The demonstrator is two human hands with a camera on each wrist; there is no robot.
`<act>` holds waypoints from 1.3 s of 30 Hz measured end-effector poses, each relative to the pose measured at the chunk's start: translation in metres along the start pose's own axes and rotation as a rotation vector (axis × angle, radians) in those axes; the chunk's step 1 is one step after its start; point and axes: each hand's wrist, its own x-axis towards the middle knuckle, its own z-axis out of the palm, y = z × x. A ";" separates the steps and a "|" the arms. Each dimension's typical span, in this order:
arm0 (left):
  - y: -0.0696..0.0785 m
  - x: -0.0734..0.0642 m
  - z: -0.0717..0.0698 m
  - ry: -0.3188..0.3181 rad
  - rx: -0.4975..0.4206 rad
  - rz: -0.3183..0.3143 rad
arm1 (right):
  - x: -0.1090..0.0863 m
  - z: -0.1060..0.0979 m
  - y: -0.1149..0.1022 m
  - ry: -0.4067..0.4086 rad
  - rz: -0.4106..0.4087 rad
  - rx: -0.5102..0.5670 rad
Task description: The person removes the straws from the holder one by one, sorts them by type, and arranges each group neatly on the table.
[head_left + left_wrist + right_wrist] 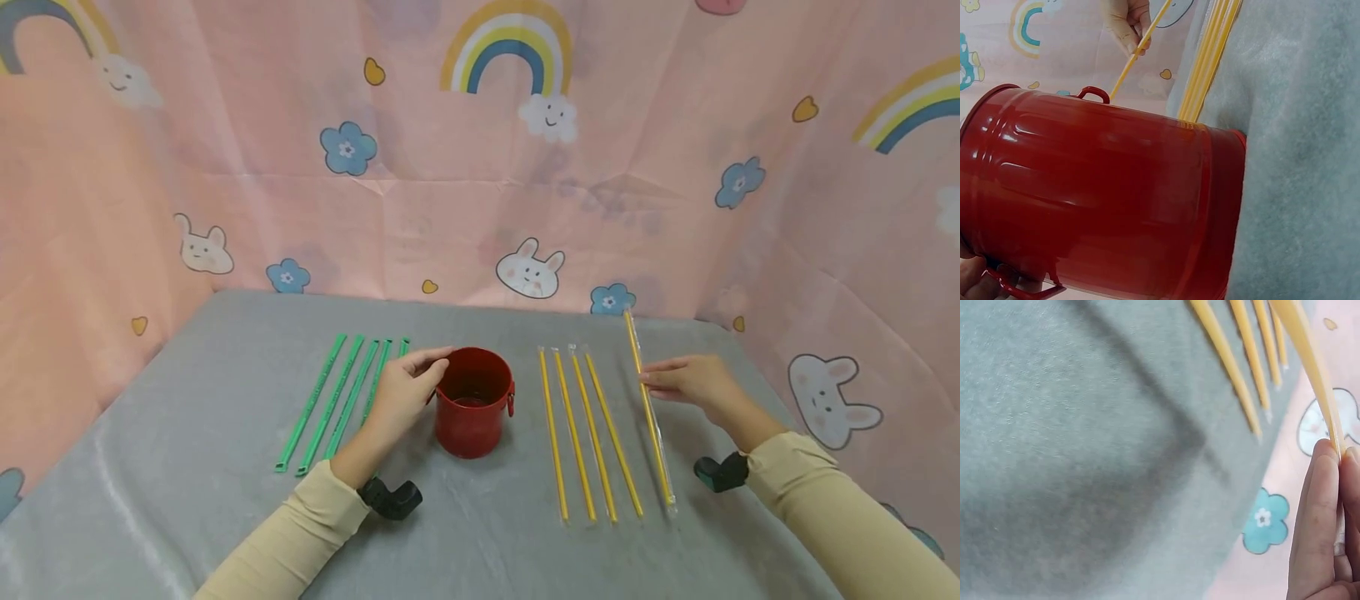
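My left hand (403,390) holds the left rim of a small red metal bucket (470,429), which has small loop handles on its sides. The bucket stands upright and its inside shows only the bottom. In the left wrist view, fingertips (975,278) appear at the handle nearest that hand. Over on the right, my right hand (693,383) pinches a yellow drinking straw (651,417) in a clear wrapper, between thumb and fingers near its upper middle. The right wrist view shows the straw (1310,359) raised over the table, slanting up from the fingertips.
Several wrapped yellow straws (582,433) lie side by side between the bucket and my right hand. Several green-wrapped straws (311,404) lie left of the bucket, partly behind my left hand. The grey-covered table (480,533) meets a pink patterned curtain (420,233) at the back.
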 end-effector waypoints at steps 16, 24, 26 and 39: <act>-0.001 0.000 0.000 -0.008 -0.005 -0.006 | 0.021 0.018 0.015 0.009 0.130 -0.047; 0.001 0.001 0.001 -0.009 0.002 0.001 | 0.028 0.028 0.017 0.053 0.169 -0.142; 0.001 0.001 0.001 -0.007 0.002 0.002 | 0.030 0.029 0.019 0.057 0.175 -0.155; -0.004 0.002 0.000 -0.005 0.003 0.004 | 0.037 0.038 0.020 0.117 0.250 -0.137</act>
